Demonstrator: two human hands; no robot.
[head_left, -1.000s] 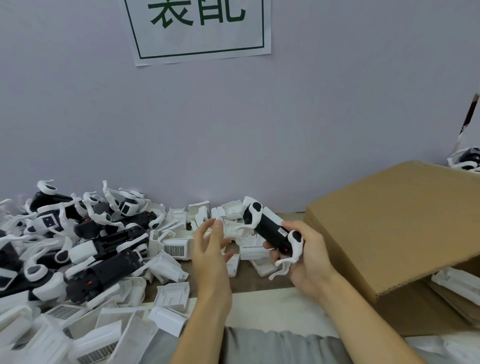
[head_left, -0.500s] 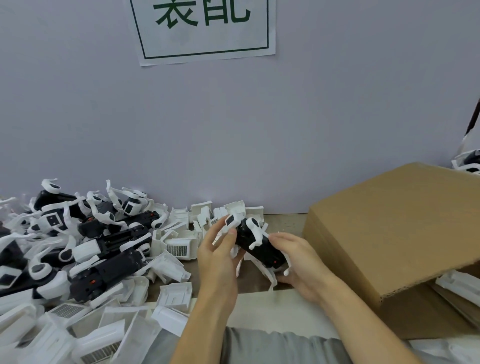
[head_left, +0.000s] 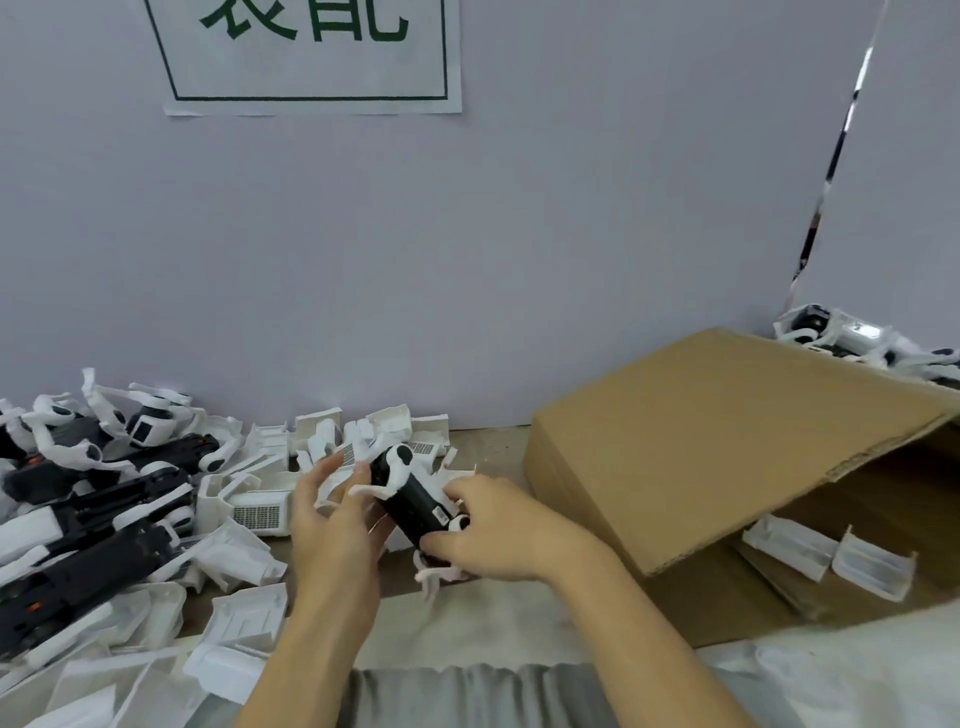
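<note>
While both hands hold it just above the worktop (head_left: 496, 448) at mid-view, the black gadget (head_left: 415, 501) lies tilted, its upper end toward 11 o'clock. The left hand (head_left: 332, 525) has its grip pinched on that upper end, and the right hand (head_left: 501, 530) has its grip wrapped round the lower end. It looks light, stiff and smooth. Take it by the black body, not by the thin white arms (head_left: 363, 489), which would probably snap. White plastic parts (head_left: 257, 512) lie at 9 o'clock, a cardboard box (head_left: 701, 457) at 3 o'clock.
</note>
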